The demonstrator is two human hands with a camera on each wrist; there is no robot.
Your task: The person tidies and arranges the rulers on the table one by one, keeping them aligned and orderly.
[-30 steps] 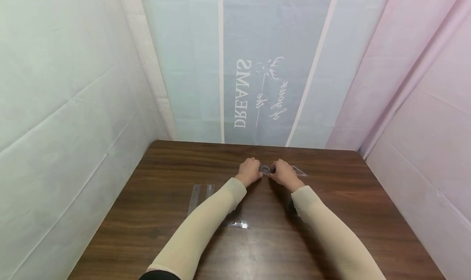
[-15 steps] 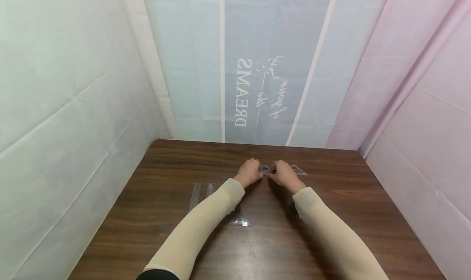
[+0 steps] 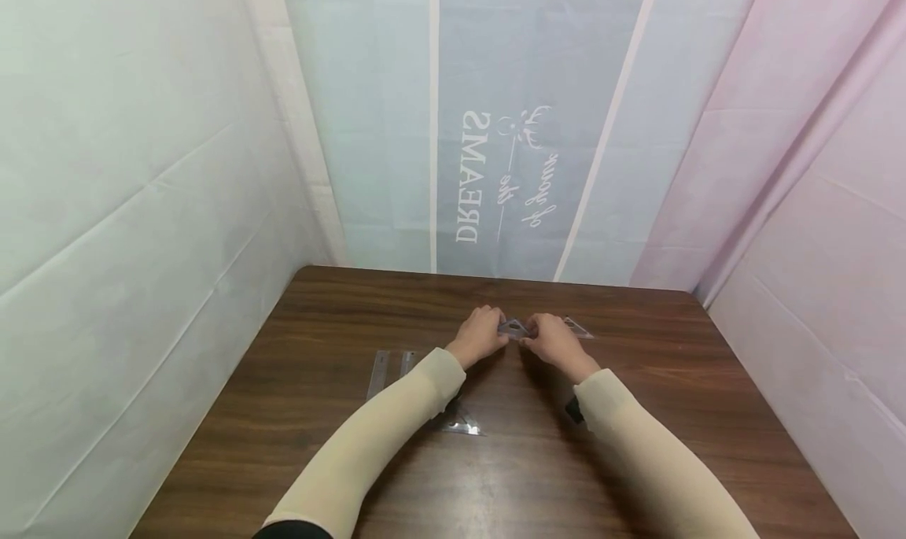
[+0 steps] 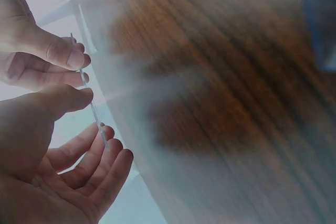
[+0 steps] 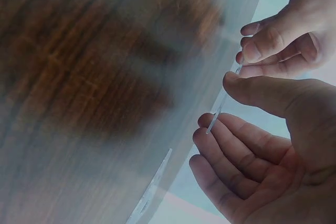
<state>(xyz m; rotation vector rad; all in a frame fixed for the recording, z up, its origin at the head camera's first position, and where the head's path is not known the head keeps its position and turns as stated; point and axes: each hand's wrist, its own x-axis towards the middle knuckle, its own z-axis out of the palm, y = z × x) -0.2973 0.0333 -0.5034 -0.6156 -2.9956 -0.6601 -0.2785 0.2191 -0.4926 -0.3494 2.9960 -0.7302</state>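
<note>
My left hand (image 3: 483, 333) and right hand (image 3: 556, 337) meet over the far middle of the brown wooden table (image 3: 318, 342). Between them they hold a small clear plastic set square (image 3: 514, 328) just above the tabletop. In the left wrist view its thin edge (image 4: 101, 132) is pinched between the thumb and fingers of my left hand (image 4: 97, 116), with the right hand's fingers (image 4: 58, 53) pinching the upper end. In the right wrist view my right hand (image 5: 218, 103) pinches the same clear edge (image 5: 214, 118) below the left hand's fingers (image 5: 268, 43).
A second clear set square (image 3: 578, 328) lies flat just right of my right hand. Two clear straight rulers (image 3: 378, 374) lie side by side on the left. Another clear set square (image 3: 462, 426) shows under my left forearm. Cloth walls close in the table on three sides.
Both hands stay together on the clear set square in the same spot. Only the view has shifted slightly.
</note>
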